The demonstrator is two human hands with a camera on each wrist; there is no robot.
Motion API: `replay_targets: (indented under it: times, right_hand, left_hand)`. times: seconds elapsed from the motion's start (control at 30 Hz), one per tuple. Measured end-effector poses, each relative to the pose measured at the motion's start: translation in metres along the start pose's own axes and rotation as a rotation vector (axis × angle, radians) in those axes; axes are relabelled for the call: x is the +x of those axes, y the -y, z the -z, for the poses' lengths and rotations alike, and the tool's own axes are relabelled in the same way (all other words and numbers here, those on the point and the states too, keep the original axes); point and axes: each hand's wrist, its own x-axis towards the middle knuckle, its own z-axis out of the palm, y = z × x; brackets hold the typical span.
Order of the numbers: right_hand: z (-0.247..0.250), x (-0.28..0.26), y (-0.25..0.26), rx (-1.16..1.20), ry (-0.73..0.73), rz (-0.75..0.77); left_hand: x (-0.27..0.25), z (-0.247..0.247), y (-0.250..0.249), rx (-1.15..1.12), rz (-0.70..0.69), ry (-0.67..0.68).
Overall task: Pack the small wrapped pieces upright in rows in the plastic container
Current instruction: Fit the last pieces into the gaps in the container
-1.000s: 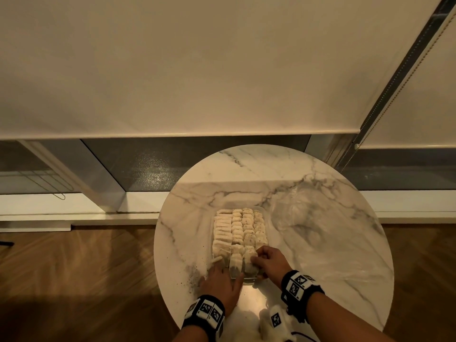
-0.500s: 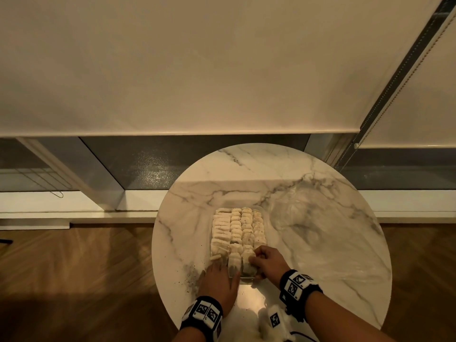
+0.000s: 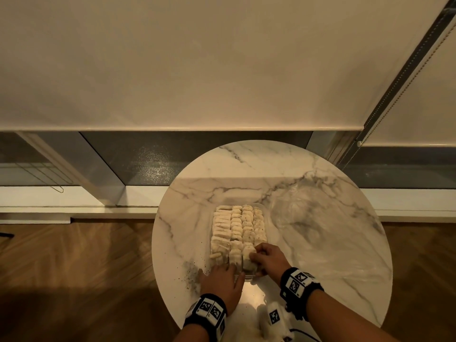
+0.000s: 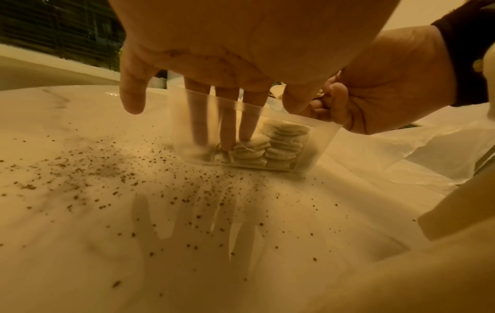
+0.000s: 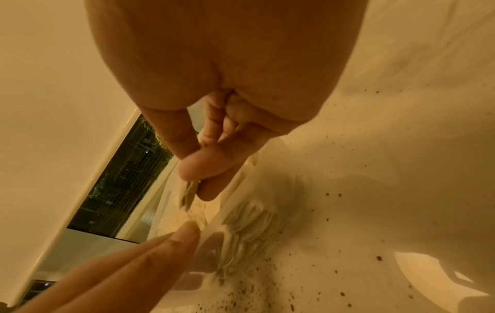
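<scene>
A clear plastic container (image 3: 262,211) sits on the round marble table (image 3: 308,193), with rows of small pale wrapped pieces (image 3: 237,225) standing upright in it. My left hand (image 3: 223,277) is at its near end. Its straight fingers (image 4: 227,127) reach down inside the wall (image 4: 318,135) and press against the nearest pieces (image 4: 251,148). My right hand (image 3: 267,257) is at the near right corner. Its thumb and fingers pinch one wrapped piece (image 5: 188,195) just over the rim, seen in the head view as the nearest piece (image 3: 248,251).
Dark crumbs (image 3: 192,275) are scattered on the marble left of the container and in front of it (image 4: 107,169). A crumpled clear plastic bag (image 3: 320,233) lies on the right half of the table. A white object with a marker (image 3: 274,317) lies at the near edge.
Both hands stay at the container's near end. The right hand has edged slightly further in with its piece; the left hand has barely moved.
</scene>
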Motion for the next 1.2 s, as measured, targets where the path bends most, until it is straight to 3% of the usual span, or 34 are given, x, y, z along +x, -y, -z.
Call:
replay_targets:
  times: [0.13, 0.3, 0.93, 1.2]
  right_hand:
    - [0.003, 0.002, 0.001, 0.13, -0.018, 0.007]
    - [0.022, 0.004, 0.004, 0.439, -0.158, -0.022]
    - [0.028, 0.005, 0.007, 0.403, -0.121, -0.065]
    - [0.03, 0.005, 0.007, 0.403, -0.108, -0.061]
  left_hand:
    - [-0.004, 0.005, -0.003, 0.134, -0.032, -0.082]
    - [-0.003, 0.001, -0.007, 0.159, -0.086, -0.104]
    - [0.006, -0.005, -0.015, 0.087, -0.097, -0.161]
    - [-0.001, -0.012, -0.023, -0.002, -0.272, -0.192]
